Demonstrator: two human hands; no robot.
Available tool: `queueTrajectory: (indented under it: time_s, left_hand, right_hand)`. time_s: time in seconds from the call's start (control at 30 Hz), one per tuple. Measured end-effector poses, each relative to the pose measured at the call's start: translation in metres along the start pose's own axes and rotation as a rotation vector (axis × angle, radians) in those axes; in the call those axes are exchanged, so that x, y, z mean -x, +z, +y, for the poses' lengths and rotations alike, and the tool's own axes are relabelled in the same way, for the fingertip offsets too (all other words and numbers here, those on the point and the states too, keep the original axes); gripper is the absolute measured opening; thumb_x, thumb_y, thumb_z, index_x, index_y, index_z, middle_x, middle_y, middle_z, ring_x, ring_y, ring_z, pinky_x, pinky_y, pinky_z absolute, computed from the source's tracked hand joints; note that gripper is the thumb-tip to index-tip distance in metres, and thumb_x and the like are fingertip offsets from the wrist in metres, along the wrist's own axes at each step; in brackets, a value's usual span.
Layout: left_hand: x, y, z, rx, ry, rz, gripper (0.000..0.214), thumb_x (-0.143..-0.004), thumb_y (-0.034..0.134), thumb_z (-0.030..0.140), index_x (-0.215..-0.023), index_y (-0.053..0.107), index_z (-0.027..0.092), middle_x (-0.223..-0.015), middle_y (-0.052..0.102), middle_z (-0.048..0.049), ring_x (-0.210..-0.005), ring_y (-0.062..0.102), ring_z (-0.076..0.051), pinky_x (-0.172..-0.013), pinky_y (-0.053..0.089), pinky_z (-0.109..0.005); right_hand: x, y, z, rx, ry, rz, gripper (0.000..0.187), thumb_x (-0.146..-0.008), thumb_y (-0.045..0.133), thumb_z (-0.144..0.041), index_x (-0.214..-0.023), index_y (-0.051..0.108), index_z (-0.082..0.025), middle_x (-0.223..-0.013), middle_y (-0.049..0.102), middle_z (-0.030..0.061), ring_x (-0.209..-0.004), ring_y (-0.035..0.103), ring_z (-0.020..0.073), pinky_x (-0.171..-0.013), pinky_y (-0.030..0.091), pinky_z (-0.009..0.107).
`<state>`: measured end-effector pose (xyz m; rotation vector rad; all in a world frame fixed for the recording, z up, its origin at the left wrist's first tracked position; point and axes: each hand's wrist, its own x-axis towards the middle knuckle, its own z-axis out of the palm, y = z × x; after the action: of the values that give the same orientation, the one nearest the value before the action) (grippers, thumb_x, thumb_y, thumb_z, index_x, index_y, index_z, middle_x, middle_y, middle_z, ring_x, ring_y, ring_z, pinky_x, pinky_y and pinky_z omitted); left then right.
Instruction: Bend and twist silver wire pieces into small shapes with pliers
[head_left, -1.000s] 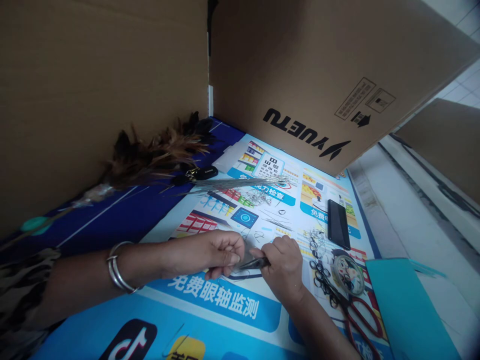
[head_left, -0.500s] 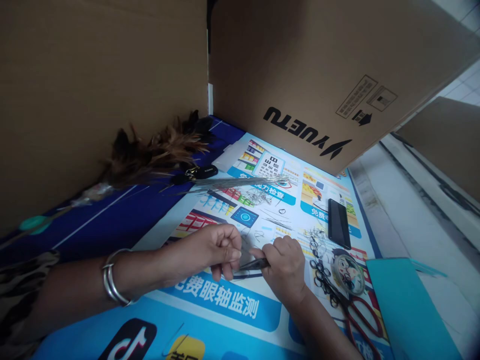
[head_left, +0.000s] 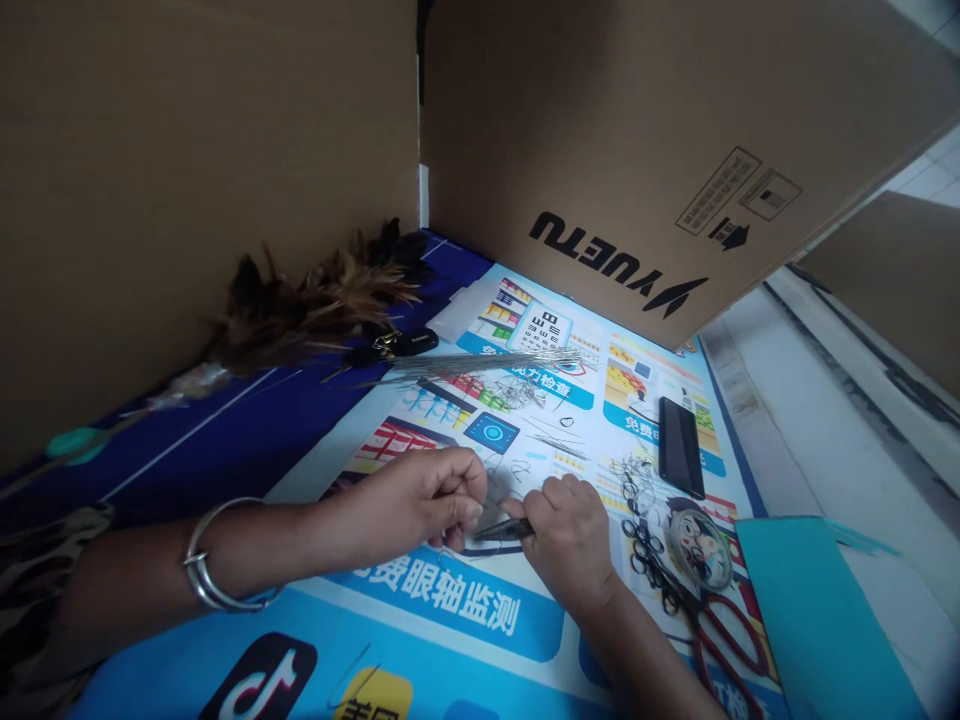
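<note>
One plier-like tool is sitting in the right hand, whose fingers are curling round it, above the worktop. Just beside its tip, the left hand's fingers are pinching together; on what, I can't tell. Wires are lying beyond, scissors and phone rightward.

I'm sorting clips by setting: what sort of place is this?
Probably a makeshift handicraft workspace: a bundle of thin wires, red-handled scissors and a plier-like tool in the right hand.
</note>
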<state>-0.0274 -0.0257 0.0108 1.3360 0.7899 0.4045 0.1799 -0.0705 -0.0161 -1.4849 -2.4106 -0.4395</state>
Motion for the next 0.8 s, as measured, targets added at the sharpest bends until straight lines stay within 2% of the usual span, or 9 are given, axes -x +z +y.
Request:
queueTrajectory:
  time_s: [0.17, 0.37, 0.47, 0.6, 0.67, 0.8]
  left_hand:
    - [0.006, 0.001, 0.004, -0.238, 0.076, 0.061, 0.005, -0.082, 0.046, 0.018, -0.079, 0.049, 0.018, -0.068, 0.058, 0.0028, -0.063, 0.055, -0.011, -0.057, 0.042, -0.021]
    - [0.010, 0.001, 0.005, -0.747, 0.233, 0.092, 0.012, -0.085, 0.042, 0.017, -0.081, 0.053, 0.019, -0.068, 0.056, 0.0015, -0.063, 0.052, -0.013, -0.057, 0.034, -0.023]
    - [0.011, 0.003, 0.001, -0.920, 0.279, 0.062, 0.019, -0.086, 0.037, 0.014, -0.086, 0.055, 0.018, -0.069, 0.059, -0.0020, -0.063, 0.054, -0.017, -0.056, 0.032, -0.025]
    - [0.013, 0.004, -0.003, -1.100, 0.370, -0.023, 0.030, -0.080, 0.036, 0.006, -0.097, 0.058, 0.018, -0.080, 0.064, -0.0070, -0.072, 0.058, -0.023, -0.062, 0.037, -0.030]
    - [0.014, 0.005, -0.003, -1.148, 0.401, -0.056, 0.034, -0.080, 0.035, 0.005, -0.102, 0.058, 0.019, -0.085, 0.065, -0.0089, -0.077, 0.058, -0.025, -0.065, 0.039, -0.032]
    - [0.017, 0.008, -0.003, -1.166, 0.471, -0.120, 0.030, -0.087, 0.033, 0.011, -0.099, 0.060, 0.018, -0.089, 0.065, -0.0109, -0.081, 0.058, -0.027, -0.070, 0.040, -0.036]
  right_hand:
    - [0.001, 0.001, -0.001, 0.012, 0.005, -0.071, 0.023, -0.081, 0.056, -0.021, -0.059, 0.049, -0.020, -0.062, 0.048, 0.0030, -0.065, 0.039, 0.0180, -0.059, 0.020, 0.031]
    - [-0.001, -0.003, -0.006, 0.057, 0.007, -0.094, 0.026, -0.086, 0.051, -0.024, -0.060, 0.050, -0.021, -0.059, 0.048, 0.0028, -0.063, 0.039, 0.0187, -0.059, 0.020, 0.032]
    - [-0.004, -0.008, -0.010, 0.076, 0.006, -0.136, 0.024, -0.086, 0.051, -0.022, -0.062, 0.052, -0.020, -0.060, 0.051, 0.0036, -0.064, 0.041, 0.0194, -0.059, 0.020, 0.032]
    - [-0.006, -0.015, -0.015, 0.096, 0.018, -0.213, 0.020, -0.083, 0.052, -0.017, -0.064, 0.054, -0.020, -0.060, 0.052, 0.0044, -0.063, 0.042, 0.0200, -0.058, 0.019, 0.032]
    - [-0.007, -0.020, -0.017, 0.103, 0.028, -0.253, 0.017, -0.079, 0.055, -0.012, -0.064, 0.055, -0.021, -0.060, 0.052, 0.0041, -0.062, 0.043, 0.0202, -0.057, 0.019, 0.032]
    - [-0.009, -0.030, -0.021, 0.110, 0.032, -0.346, 0.015, -0.071, 0.058, -0.008, -0.063, 0.057, -0.021, -0.060, 0.054, 0.0052, -0.061, 0.044, 0.0206, -0.056, 0.019, 0.031]
